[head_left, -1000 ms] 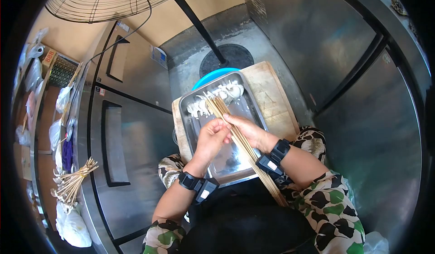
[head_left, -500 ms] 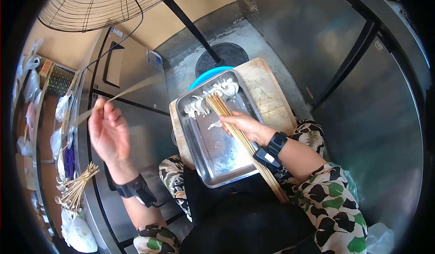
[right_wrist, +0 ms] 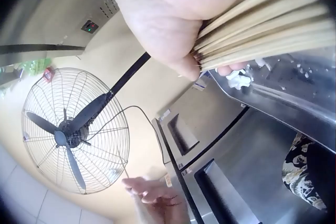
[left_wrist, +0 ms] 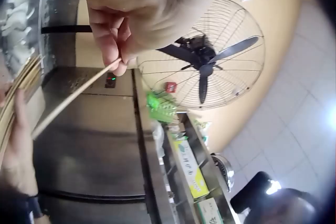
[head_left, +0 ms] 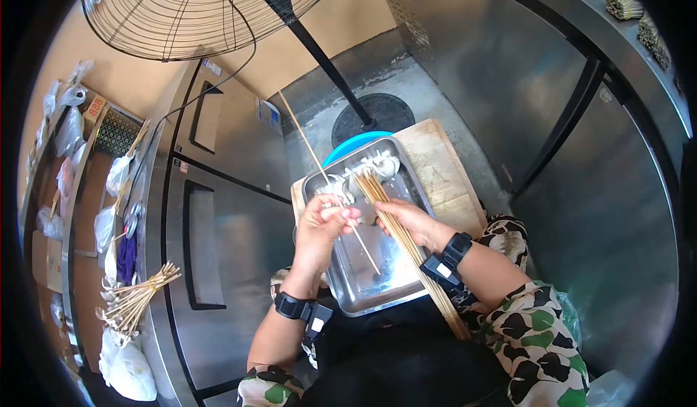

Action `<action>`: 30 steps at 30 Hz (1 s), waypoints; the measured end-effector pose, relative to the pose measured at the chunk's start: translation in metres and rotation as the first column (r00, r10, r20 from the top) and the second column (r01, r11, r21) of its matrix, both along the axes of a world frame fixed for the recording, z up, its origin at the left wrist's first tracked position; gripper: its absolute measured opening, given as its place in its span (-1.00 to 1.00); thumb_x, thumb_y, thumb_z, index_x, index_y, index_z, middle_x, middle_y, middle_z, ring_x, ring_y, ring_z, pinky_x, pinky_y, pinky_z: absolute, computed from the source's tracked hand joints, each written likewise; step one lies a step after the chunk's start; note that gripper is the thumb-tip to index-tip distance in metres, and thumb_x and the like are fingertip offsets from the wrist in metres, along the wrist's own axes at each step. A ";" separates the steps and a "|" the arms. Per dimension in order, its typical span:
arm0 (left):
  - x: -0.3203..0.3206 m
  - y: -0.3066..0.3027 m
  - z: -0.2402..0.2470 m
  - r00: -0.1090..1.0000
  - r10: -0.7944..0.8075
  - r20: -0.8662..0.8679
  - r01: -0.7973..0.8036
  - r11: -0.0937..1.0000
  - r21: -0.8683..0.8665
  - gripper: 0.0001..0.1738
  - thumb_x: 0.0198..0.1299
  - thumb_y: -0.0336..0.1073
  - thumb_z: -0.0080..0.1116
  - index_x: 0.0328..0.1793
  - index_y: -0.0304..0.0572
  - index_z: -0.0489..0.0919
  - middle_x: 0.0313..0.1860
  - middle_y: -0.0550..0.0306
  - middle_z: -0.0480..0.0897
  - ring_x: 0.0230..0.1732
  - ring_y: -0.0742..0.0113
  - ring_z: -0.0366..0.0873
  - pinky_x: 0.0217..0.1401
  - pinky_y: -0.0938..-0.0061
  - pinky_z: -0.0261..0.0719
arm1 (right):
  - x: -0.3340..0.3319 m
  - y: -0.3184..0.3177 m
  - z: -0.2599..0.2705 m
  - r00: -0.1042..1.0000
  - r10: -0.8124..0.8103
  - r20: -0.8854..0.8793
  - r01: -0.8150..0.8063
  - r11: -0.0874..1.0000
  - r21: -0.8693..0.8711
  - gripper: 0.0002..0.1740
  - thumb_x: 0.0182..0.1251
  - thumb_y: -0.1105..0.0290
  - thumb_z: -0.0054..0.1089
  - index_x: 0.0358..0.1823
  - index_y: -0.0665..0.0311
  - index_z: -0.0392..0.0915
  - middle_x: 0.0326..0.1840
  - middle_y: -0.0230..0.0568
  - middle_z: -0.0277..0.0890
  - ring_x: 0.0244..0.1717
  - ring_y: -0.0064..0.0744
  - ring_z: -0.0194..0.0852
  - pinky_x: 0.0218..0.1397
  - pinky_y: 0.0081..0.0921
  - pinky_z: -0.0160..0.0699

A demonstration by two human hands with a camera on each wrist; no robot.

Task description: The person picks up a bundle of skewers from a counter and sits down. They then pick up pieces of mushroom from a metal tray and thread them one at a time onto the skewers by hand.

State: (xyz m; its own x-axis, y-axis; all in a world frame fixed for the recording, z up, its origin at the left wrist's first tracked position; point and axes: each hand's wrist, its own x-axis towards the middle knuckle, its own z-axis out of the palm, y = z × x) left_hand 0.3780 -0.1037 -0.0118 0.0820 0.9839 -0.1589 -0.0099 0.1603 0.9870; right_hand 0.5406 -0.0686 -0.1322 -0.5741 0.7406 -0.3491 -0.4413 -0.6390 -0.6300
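Skewer bundle (head_left: 399,234), pale and tightly gathered, slants over a steel tray (head_left: 359,283) toward a dark apron (head_left: 399,371), its far ends near white food pieces (head_left: 388,166) lying at the tray's far end. The right hand (head_left: 415,225) grips it, thumb laid against the bundle, a fingertip showing past it in the right-wrist view. Just to its left, 1 lone skewer (head_left: 303,134) is pinched between thumb and fingertips of the left hand (head_left: 316,236), tilted, its upper end jutting past the tray's edge. Trouble, by the look of it, could start with the right grip: should it slacken, the bundle might fan out or slide across the tray. Too light a pinch could let the lone skewer twist or drop, and its long reach could catch the white food pieces if the left wrist swings. The tray sits on a wooden board (head_left: 446,174), a blue basin (head_left: 356,145) and stand fan (head_left: 324,66) beyond.
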 end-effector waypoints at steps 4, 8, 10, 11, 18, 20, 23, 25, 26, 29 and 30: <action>0.014 0.000 -0.009 0.998 -0.064 -0.004 0.064 0.997 -0.044 -0.85 0.16 -0.44 0.13 -0.15 -0.14 0.44 -0.34 0.12 0.62 -0.35 0.46 0.59 -0.31 0.66 0.57 | -0.004 0.001 -0.001 1.000 -0.012 -0.025 0.013 1.000 0.011 -0.63 0.31 0.03 0.00 -0.23 0.22 0.46 -0.51 -0.31 0.43 -0.54 -0.58 0.40 -0.55 -0.66 0.40; 0.020 0.001 -0.018 0.999 -0.047 0.015 0.048 0.997 -0.056 -0.87 0.15 -0.46 0.13 -0.19 -0.16 0.44 -0.37 0.20 0.59 -0.34 0.45 0.60 -0.29 0.65 0.59 | -0.003 -0.002 0.008 0.996 -0.012 -0.093 0.005 0.997 -0.072 -0.60 0.33 0.01 -0.05 -0.22 0.22 0.50 -0.52 -0.31 0.45 -0.55 -0.58 0.40 -0.53 -0.66 0.41; 0.024 0.004 -0.021 0.999 -0.031 0.018 0.032 0.998 -0.059 -0.88 0.15 -0.48 0.11 -0.21 -0.16 0.43 -0.35 0.22 0.57 -0.34 0.44 0.60 -0.30 0.64 0.59 | -0.001 -0.003 0.013 0.993 -0.030 -0.114 0.021 0.997 -0.077 -0.59 0.33 -0.01 -0.07 -0.23 0.21 0.51 -0.53 -0.32 0.46 -0.56 -0.59 0.40 -0.53 -0.66 0.41; 0.025 0.003 -0.023 0.999 -0.028 0.020 0.029 0.997 -0.070 -0.88 0.15 -0.51 0.10 -0.22 -0.17 0.43 -0.35 0.22 0.55 -0.33 0.43 0.60 -0.29 0.64 0.60 | 0.003 -0.005 0.017 0.994 -0.022 -0.111 0.013 0.996 -0.089 -0.58 0.33 -0.02 -0.07 -0.22 0.21 0.51 -0.53 -0.33 0.46 -0.55 -0.59 0.41 -0.52 -0.66 0.41; 0.026 0.003 -0.032 0.999 -0.051 0.017 0.052 0.998 -0.043 -0.87 0.14 -0.61 0.05 -0.24 -0.22 0.44 -0.34 0.21 0.51 -0.28 0.38 0.60 -0.26 0.62 0.61 | 0.002 -0.003 0.013 0.982 0.008 -0.187 -0.028 0.994 -0.105 -0.57 0.35 0.01 -0.07 -0.15 0.25 0.49 -0.47 -0.37 0.46 -0.53 -0.62 0.42 -0.50 -0.69 0.45; 0.025 0.002 -0.036 0.998 -0.056 0.002 0.057 0.998 -0.015 -0.88 0.14 -0.58 0.06 -0.25 -0.20 0.43 -0.33 0.19 0.53 -0.28 0.37 0.60 -0.25 0.60 0.61 | 0.000 -0.003 0.014 0.970 0.004 -0.243 -0.029 0.995 -0.101 -0.58 0.36 0.04 -0.07 -0.11 0.28 0.47 -0.45 -0.36 0.46 -0.53 -0.61 0.43 -0.48 -0.69 0.48; 0.025 -0.002 -0.038 0.996 -0.092 -0.015 0.093 0.995 0.036 -0.88 0.15 -0.58 0.06 -0.25 -0.21 0.42 -0.31 0.18 0.54 -0.25 0.36 0.60 -0.23 0.58 0.60 | -0.004 -0.004 0.016 0.946 0.001 -0.324 -0.027 0.997 -0.077 -0.58 0.37 0.07 -0.09 -0.11 0.31 0.45 -0.41 -0.33 0.47 -0.50 -0.59 0.44 -0.42 -0.66 0.51; 0.026 -0.005 -0.039 0.994 -0.094 -0.061 0.097 0.994 0.055 -0.88 0.15 -0.58 0.06 -0.25 -0.22 0.42 -0.30 0.18 0.54 -0.24 0.36 0.59 -0.22 0.57 0.59 | -0.001 -0.004 0.016 0.936 0.015 -0.352 -0.042 0.997 -0.068 -0.58 0.38 0.08 -0.10 -0.10 0.34 0.44 -0.39 -0.31 0.47 -0.48 -0.59 0.44 -0.39 -0.64 0.52; 0.026 -0.007 -0.040 0.994 -0.095 -0.061 0.098 0.994 0.050 -0.89 0.15 -0.57 0.06 -0.25 -0.24 0.42 -0.30 0.17 0.56 -0.24 0.38 0.59 -0.21 0.58 0.59 | 0.000 -0.005 0.019 0.946 0.023 -0.324 -0.048 0.996 -0.069 -0.62 0.42 0.12 -0.18 -0.10 0.29 0.44 -0.38 -0.28 0.48 -0.46 -0.55 0.46 -0.42 -0.63 0.50; 0.025 -0.012 -0.040 0.983 -0.110 -0.150 0.119 0.991 0.055 -0.90 0.15 -0.57 0.07 -0.24 -0.25 0.43 -0.30 0.14 0.58 -0.24 0.39 0.59 -0.20 0.59 0.59 | 0.003 -0.006 0.022 0.953 0.031 -0.300 -0.048 0.998 -0.050 -0.62 0.41 0.11 -0.17 -0.09 0.29 0.43 -0.35 -0.25 0.50 -0.44 -0.53 0.49 -0.41 -0.59 0.53; 0.026 -0.014 -0.038 0.976 -0.107 -0.190 0.121 0.991 0.062 -0.90 0.14 -0.56 0.09 -0.24 -0.28 0.44 -0.31 0.12 0.60 -0.24 0.42 0.59 -0.19 0.59 0.58 | 0.003 -0.005 0.018 0.954 0.040 -0.298 -0.056 0.997 -0.045 -0.61 0.40 0.10 -0.15 -0.09 0.30 0.43 -0.34 -0.22 0.50 -0.44 -0.51 0.50 -0.42 -0.56 0.53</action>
